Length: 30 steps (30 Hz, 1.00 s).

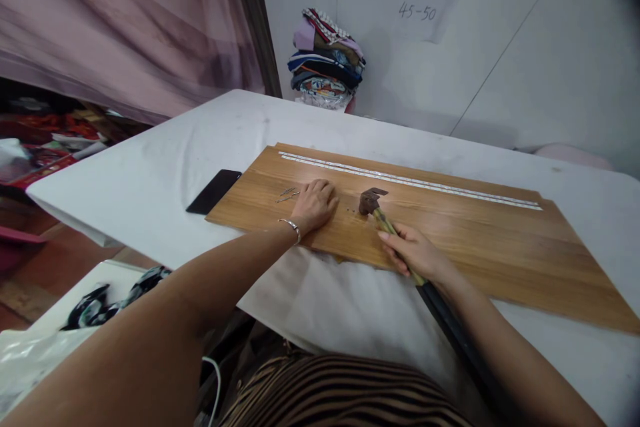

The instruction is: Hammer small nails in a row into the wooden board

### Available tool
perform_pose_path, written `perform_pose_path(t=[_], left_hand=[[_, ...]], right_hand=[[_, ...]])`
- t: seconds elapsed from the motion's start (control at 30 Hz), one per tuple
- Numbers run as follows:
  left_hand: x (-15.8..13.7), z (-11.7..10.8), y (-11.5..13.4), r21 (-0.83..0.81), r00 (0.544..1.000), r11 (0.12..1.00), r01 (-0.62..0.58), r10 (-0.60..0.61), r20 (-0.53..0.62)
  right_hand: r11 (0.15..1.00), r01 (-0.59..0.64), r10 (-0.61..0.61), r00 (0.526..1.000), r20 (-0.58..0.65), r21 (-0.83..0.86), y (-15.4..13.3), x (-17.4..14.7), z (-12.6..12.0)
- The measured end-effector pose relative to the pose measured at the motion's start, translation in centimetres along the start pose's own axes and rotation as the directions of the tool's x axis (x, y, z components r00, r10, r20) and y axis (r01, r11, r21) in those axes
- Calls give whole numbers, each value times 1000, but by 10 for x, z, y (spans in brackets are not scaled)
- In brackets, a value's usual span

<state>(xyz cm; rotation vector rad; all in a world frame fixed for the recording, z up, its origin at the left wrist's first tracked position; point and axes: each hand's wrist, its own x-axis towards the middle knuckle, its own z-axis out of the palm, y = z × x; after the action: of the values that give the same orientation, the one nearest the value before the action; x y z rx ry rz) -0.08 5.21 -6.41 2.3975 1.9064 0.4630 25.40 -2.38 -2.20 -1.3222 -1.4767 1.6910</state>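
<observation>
A wide brown wooden board [480, 240] lies on the white-covered table. On its left part rests my left hand [315, 203], palm down and fingers lying on the wood; anything under the palm is hidden. Several loose nails [286, 197] lie just left of that hand. My right hand [407, 248] grips a claw hammer [371, 201] by its yellow-green and black handle. The rusty hammer head is close to the board, to the right of my left hand. Between the two sit a few tiny dark spots, too small to make out.
Two pale measuring strips [410, 180] run along the board's far side. A black flat tablet-like object [215, 191] lies against its left end on the white tablecloth [165, 167]. Folded clothes [327, 60] are piled behind the table by the wall, and a pink curtain [125, 20] hangs left.
</observation>
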Motion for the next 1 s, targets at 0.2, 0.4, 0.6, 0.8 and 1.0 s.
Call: perform_pose_path(t=[0.2, 0.4, 0.6, 0.8, 1.0], left_hand=[[0, 0, 0, 4, 1000, 1000, -7, 7, 3], [0, -1, 0, 3, 1000, 1000, -6, 6, 9], [0, -1, 0, -7, 1000, 1000, 0, 0, 2], [0, -1, 1, -18, 1000, 1000, -7, 7, 0], [0, -1, 1, -26, 1000, 1000, -5, 6, 14]], right_hand=[[1000, 15, -15, 1000, 15, -6, 1, 0, 0], [1000, -9, 9, 1000, -9, -28, -3, -3, 0], [1000, -13, 13, 1000, 2, -12, -2, -1, 0], [1000, -7, 7, 1000, 4, -15, -1, 0, -1], [1000, -3, 3, 1000, -4, -24, -4, -2, -1]])
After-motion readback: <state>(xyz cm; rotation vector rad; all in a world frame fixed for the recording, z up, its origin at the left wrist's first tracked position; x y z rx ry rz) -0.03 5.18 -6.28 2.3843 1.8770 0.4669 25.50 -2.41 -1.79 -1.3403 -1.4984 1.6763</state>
